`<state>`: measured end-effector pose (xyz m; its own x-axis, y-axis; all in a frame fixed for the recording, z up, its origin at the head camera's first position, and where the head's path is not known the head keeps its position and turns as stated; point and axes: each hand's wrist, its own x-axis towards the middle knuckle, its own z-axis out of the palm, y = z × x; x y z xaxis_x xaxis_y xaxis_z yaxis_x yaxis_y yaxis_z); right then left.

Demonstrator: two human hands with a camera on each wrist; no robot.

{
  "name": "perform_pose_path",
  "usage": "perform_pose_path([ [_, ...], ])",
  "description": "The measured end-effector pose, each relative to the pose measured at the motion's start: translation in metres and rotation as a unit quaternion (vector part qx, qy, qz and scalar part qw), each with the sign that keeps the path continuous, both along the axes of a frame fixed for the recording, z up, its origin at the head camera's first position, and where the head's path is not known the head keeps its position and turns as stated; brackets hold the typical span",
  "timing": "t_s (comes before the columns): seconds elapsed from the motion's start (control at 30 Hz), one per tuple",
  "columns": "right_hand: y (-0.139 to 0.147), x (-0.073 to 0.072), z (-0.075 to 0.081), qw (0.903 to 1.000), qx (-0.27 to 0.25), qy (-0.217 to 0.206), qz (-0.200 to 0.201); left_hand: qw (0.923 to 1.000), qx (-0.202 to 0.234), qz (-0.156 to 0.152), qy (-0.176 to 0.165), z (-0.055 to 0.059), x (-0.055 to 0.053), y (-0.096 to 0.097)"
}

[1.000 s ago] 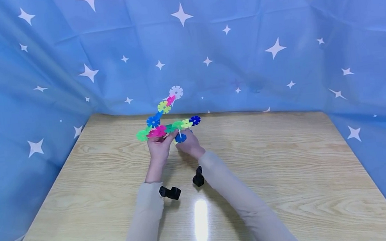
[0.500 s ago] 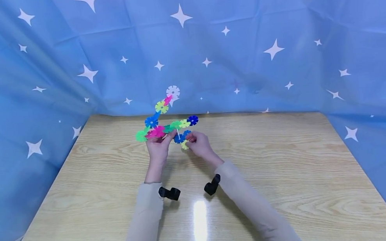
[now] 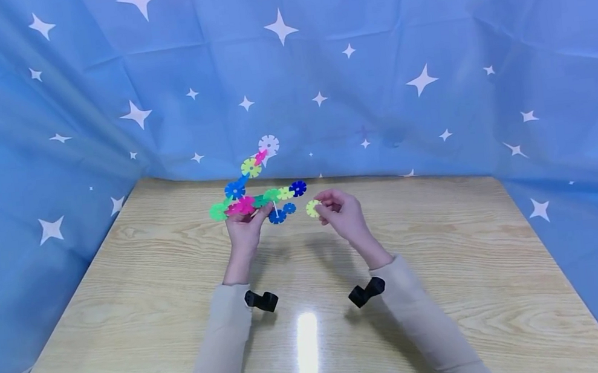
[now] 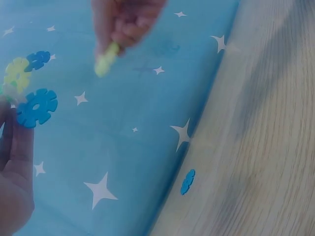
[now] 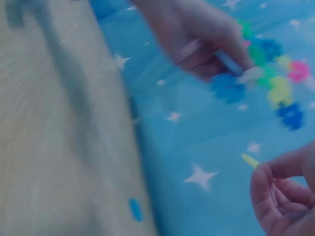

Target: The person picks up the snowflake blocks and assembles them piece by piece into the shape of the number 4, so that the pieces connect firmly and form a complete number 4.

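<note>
My left hand [image 3: 244,233] grips a branching chain of interlocked, notched plastic snowflake discs, with a pink disc [image 3: 247,204] close above the fingers. One arm climbs through blue and yellow to a whitish disc [image 3: 268,145]; another runs right to a dark blue disc [image 3: 297,188]. A blue disc [image 4: 37,108] hangs on a white one at the thumb side. Between thumb and fingers, my right hand [image 3: 344,213] pinches a single yellow snowflake disc [image 3: 313,209], held apart from the chain and seen nearly edge-on in the right wrist view.
A loose small blue disc [image 4: 187,182] shows against the wooden table [image 3: 448,256] near its back edge, apart from the chain. A blue curtain with white stars [image 3: 348,84] stands behind the table. Each sleeve bears a black wrist camera [image 3: 366,292].
My right hand has drawn back rightward from the chain, taking the yellow disc with it. The small blue disc now shows uncovered beside the chain. My left hand has stayed almost still.
</note>
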<state>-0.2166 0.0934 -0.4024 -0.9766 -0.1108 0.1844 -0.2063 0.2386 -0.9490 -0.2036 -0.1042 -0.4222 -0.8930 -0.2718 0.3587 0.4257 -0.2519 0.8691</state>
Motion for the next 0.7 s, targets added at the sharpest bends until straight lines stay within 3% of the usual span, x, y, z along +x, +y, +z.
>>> perform_pose_path([
  [0.2, 0.008, 0.019, 0.033, 0.9991, -0.029, 0.030, 0.012, 1.0000, -0.007, -0.002, -0.006, -0.001, 0.000, 0.002],
  [0.33, 0.002, 0.028, 0.048, 0.9952, -0.042, 0.084, 0.029, 0.9998, -0.015, 0.003, -0.014, -0.002, 0.000, 0.003],
  [0.47, -0.011, 0.026, 0.055, 0.9879, -0.040, 0.146, 0.034, 0.9998, -0.012, 0.004, -0.015, -0.001, -0.001, 0.007],
  [0.7, -0.031, 0.020, 0.066, 0.9788, 0.007, 0.204, 0.014, 0.9992, -0.039, 0.000, -0.010, 0.000, 0.000, 0.013],
])
